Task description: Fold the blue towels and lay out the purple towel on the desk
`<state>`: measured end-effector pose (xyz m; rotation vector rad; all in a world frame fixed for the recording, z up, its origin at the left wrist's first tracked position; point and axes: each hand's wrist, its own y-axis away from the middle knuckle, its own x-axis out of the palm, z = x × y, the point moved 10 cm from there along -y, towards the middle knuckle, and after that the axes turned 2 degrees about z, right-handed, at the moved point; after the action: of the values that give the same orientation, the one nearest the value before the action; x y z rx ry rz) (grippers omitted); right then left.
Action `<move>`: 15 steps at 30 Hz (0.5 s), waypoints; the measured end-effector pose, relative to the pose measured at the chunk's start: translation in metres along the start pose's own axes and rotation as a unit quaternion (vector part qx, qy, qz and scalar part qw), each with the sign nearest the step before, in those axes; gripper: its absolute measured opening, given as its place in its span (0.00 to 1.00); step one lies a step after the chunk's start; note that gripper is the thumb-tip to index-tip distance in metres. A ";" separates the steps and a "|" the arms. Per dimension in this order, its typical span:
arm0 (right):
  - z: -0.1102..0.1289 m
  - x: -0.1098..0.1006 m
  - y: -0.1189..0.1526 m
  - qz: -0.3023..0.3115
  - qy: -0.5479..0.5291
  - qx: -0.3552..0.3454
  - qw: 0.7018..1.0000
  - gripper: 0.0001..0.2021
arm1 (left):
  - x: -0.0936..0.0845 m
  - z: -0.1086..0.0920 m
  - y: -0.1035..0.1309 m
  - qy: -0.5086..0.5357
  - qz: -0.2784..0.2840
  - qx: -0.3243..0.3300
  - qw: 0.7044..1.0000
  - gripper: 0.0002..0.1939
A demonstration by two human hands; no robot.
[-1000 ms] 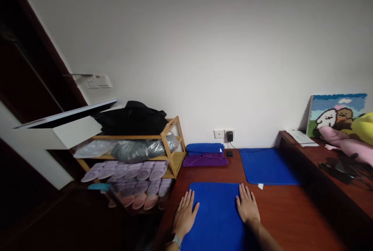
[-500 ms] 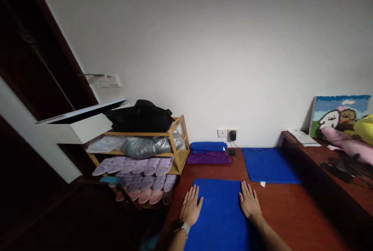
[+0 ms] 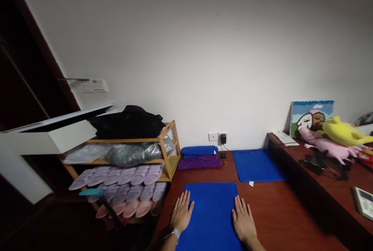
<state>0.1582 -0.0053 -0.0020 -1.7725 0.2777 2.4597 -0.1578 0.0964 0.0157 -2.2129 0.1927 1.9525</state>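
A blue towel (image 3: 212, 216) lies flat on the reddish-brown table (image 3: 276, 208), its near end cut off by the bottom of the view. Along its left edge rests my left hand (image 3: 182, 212), fingers stretched out, with a watch on the wrist. My right hand (image 3: 244, 218) lies flat at the right edge, partly on the cloth and partly on the wood. Neither hand grips anything. Farther back, folded blue cloth (image 3: 199, 150) sits on folded purple cloth (image 3: 200, 161). A second blue towel (image 3: 258, 165) is spread near the wall, a white tag at its front edge.
Left of the table stands a wooden rack (image 3: 169, 161) with slippers (image 3: 128, 175), a black bag (image 3: 129, 122) and a white box (image 3: 55, 138). A charger (image 3: 223, 139) is plugged into the wall. The raised surface at right holds plush toys (image 3: 344, 130), cables and a picture (image 3: 313, 117).
My view has turned to the right. Both hands have slid nearer to me along the towel's edges, the right one more clearly. The cloths in the back stay in place.
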 end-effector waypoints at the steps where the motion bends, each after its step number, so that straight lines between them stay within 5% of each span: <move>1: 0.000 0.000 -0.001 -0.001 -0.001 0.000 1.000 0.33 | -0.001 0.001 -0.001 -0.003 0.010 -0.007 1.000 0.34; 5: 0.003 -0.003 -0.001 -0.001 0.003 -0.001 1.000 0.33 | -0.017 -0.027 0.001 -0.011 -0.016 -0.004 1.000 0.34; 10: 0.006 -0.008 0.005 0.005 0.026 0.001 1.000 0.33 | -0.023 -0.155 0.030 0.050 -0.034 0.202 0.977 0.29; 12: 0.006 -0.008 0.006 0.004 0.032 0.000 0.999 0.33 | -0.016 -0.188 0.043 0.066 -0.020 0.244 0.967 0.28; 15: 0.005 -0.004 0.005 0.003 0.042 -0.004 0.999 0.34 | -0.001 -0.181 0.051 0.065 0.013 0.209 0.976 0.28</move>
<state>0.1540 -0.0090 0.0041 -1.8826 0.2811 2.3971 0.0062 0.0069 0.0357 -2.0584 0.5938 1.5950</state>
